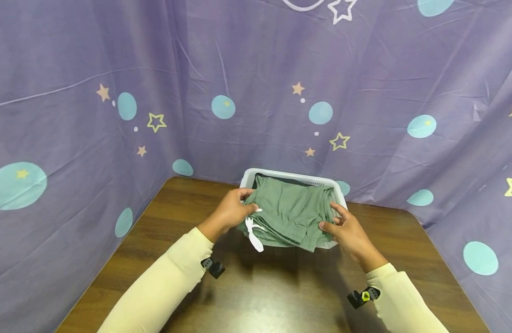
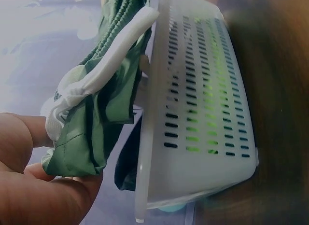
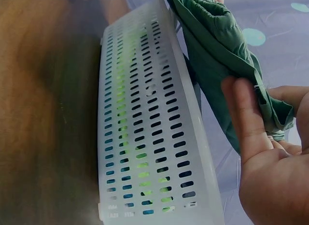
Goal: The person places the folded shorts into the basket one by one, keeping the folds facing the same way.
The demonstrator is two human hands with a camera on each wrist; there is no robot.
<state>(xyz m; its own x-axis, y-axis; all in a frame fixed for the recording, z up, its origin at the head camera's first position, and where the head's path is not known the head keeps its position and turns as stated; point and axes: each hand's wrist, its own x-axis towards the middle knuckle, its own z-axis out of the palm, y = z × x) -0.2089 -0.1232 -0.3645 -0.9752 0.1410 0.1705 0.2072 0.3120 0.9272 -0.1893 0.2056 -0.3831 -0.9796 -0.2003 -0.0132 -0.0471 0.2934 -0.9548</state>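
A folded pair of green drawstring shorts point(image 1: 289, 203) is held over a white plastic basket point(image 1: 295, 175). Its gathered waistband faces me, and a knotted white drawstring point(image 1: 254, 236) dangles at the left. My left hand point(image 1: 233, 210) pinches the left end, thumb on top; the left wrist view shows the fingers around the folded cloth point(image 2: 79, 155). On the opposite side, my right hand point(image 1: 349, 233) grips the right end, its thumb over the cloth and fingers at the edge. In the right wrist view the shorts point(image 3: 217, 65) are above the basket's rim.
Dark cloth point(image 2: 128, 162) shows at the basket's rim, and bright green and blue items show through its slots point(image 3: 145, 176). The basket stands on a brown wooden table point(image 1: 256, 296), near the back edge. A purple patterned curtain point(image 1: 256, 55) surrounds the table.
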